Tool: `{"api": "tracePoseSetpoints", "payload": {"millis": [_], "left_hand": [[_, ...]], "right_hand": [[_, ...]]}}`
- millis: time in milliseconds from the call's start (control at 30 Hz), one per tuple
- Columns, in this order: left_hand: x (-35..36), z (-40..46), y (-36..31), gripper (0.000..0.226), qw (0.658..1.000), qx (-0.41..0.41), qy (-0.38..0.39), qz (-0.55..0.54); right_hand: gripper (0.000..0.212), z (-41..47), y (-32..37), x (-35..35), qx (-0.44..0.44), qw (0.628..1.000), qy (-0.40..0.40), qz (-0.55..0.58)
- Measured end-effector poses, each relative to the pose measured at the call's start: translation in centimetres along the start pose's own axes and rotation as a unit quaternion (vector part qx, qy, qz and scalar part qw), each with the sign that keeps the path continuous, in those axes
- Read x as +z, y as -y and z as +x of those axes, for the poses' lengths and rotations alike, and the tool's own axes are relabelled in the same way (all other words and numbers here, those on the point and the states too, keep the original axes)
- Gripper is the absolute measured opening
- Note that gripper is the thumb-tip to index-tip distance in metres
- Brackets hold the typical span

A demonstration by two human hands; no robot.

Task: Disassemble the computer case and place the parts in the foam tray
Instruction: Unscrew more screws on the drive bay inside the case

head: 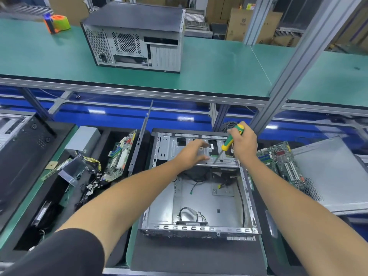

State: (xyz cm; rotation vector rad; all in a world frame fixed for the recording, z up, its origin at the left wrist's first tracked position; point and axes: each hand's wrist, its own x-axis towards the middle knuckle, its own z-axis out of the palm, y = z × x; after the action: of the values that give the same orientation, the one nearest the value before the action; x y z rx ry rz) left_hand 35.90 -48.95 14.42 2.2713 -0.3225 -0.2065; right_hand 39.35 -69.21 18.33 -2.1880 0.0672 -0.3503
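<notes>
An open computer case (179,206) lies on its side in front of me, its cavity mostly bare with a few loose cables. My left hand (192,154) rests flat, fingers straight, on the metal drive cage (169,148) at the case's far end. My right hand (244,141) grips a green and yellow screwdriver (232,139), whose tip points down at the cage's near edge. The black foam tray (59,196) on the left holds a motherboard (119,156) standing on edge, a grey power supply (83,139) with its wires, and a memory stick (56,169).
A second motherboard (280,160) and a grey side panel (330,172) lie to the right of the case. A closed computer case (135,36) stands on the green upper shelf (219,66). An aluminium post (294,66) rises right of centre. Another black case (22,156) sits far left.
</notes>
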Motion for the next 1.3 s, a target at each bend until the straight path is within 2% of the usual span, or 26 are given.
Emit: {"api": "tracePoseSetpoints", "payload": {"millis": [100, 233, 333, 500, 633, 767, 900, 1300], "left_hand": [[0.1, 1.6, -0.1, 0.038, 1.000, 0.017, 0.007, -0.010], [0.7, 2.8, -0.2, 0.021, 0.999, 0.007, -0.027, 0.015], [1.1, 3.4, 0.0, 0.021, 0.999, -0.006, -0.047, 0.011], [1.7, 4.2, 0.4, 0.017, 0.997, 0.005, -0.070, 0.009], [2.0, 4.7, 1.3, 0.016, 0.997, -0.005, -0.077, 0.006], [2.3, 5.0, 1.7, 0.017, 0.997, -0.013, -0.077, 0.028], [2.3, 5.2, 1.9, 0.019, 0.996, -0.032, -0.077, 0.037], [2.6, 5.2, 2.6, 0.013, 0.996, 0.016, -0.077, 0.033]], "right_hand": [[0.028, 1.3, 1.2, -0.1, -0.016, 1.000, 0.001, 0.006], [0.027, 2.5, 2.5, 0.2, -0.047, 0.998, 0.015, -0.045], [0.029, 3.1, 3.4, 0.4, -0.071, 0.994, 0.023, -0.082], [0.017, 3.6, 4.6, 0.6, -0.083, 0.983, 0.067, -0.148], [0.029, 4.2, 4.9, 0.8, -0.070, 0.969, 0.113, -0.209], [0.031, 4.6, 5.3, 1.1, -0.067, 0.956, 0.140, -0.251], [0.029, 5.4, 6.3, 1.4, -0.052, 0.948, 0.170, -0.264], [0.027, 6.7, 7.1, 1.8, -0.049, 0.937, 0.228, -0.259]]}}
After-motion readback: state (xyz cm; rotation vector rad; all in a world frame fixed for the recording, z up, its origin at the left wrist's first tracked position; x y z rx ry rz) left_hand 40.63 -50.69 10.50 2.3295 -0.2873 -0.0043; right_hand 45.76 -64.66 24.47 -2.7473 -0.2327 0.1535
